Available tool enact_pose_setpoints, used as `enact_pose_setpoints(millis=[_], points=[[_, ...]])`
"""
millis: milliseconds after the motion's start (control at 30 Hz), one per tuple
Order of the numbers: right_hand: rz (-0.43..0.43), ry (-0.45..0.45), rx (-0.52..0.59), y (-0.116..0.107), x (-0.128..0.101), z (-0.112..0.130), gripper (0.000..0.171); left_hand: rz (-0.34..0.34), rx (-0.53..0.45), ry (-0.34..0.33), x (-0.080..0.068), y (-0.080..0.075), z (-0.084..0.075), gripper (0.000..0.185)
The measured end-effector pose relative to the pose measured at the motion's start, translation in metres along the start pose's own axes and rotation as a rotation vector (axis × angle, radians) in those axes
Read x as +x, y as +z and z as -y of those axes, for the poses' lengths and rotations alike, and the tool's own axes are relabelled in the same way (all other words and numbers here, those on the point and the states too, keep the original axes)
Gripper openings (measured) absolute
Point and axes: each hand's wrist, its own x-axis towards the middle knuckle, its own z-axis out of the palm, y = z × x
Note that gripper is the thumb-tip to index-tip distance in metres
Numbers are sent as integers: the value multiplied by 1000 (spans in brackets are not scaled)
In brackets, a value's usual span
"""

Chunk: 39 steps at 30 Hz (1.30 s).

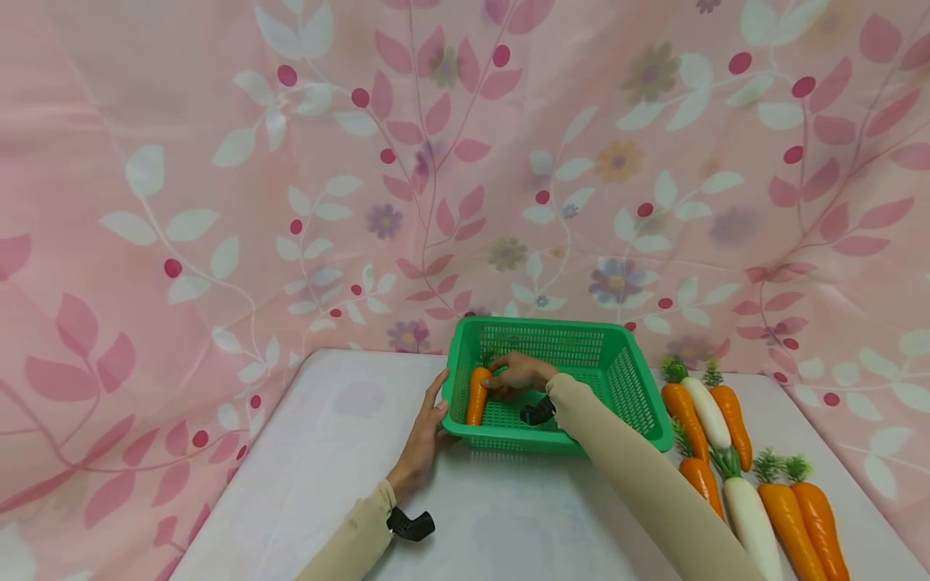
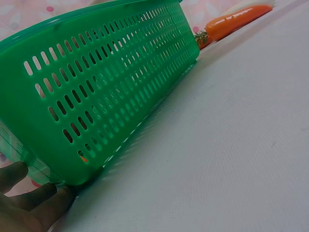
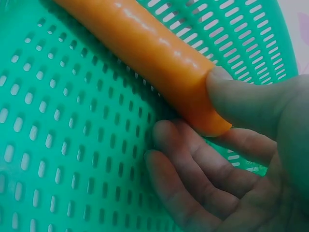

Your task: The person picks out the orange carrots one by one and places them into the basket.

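Right hand [image 1: 517, 374] is pinching the carrot [image 1: 476, 394] thumb-on-top at the basket's [image 1: 630, 386] left wall, its long axis running front-to-back. Left hand [image 1: 424, 440], fingers straight, presses the basket's outer left corner near the counter's [image 1: 327, 452] middle.

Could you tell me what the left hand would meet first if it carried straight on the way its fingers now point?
The left hand points away from the person, its fingers lying against the left wall of the green basket. Going on, it would probably slide along that wall and then over bare table toward the pink floral cloth; depth is unclear.
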Motion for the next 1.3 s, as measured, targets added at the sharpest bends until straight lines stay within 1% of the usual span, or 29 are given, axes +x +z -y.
enact_pose_setpoints(millis=[100,333,500,833,1033,1300], points=[[4,3,5,0,0,0,65,-2,-5,-1,0,0,1,53],[22,-7,-13,-2,-1,-1,67,-12,31,15,0,0,0,51],[43,-8,-5,-3,-4,-2,69,-9,25,5,-1,1,-1,50],[23,14,-39,-4,-4,-1,71,-3,6,-1,0,0,-2,50],[21,13,-60,-2,-9,0,69,-10,0,-11,-1,2,-3,50],[16,-1,-85,-2,-17,3,66,-5,1,-2,-2,1,-2,50]])
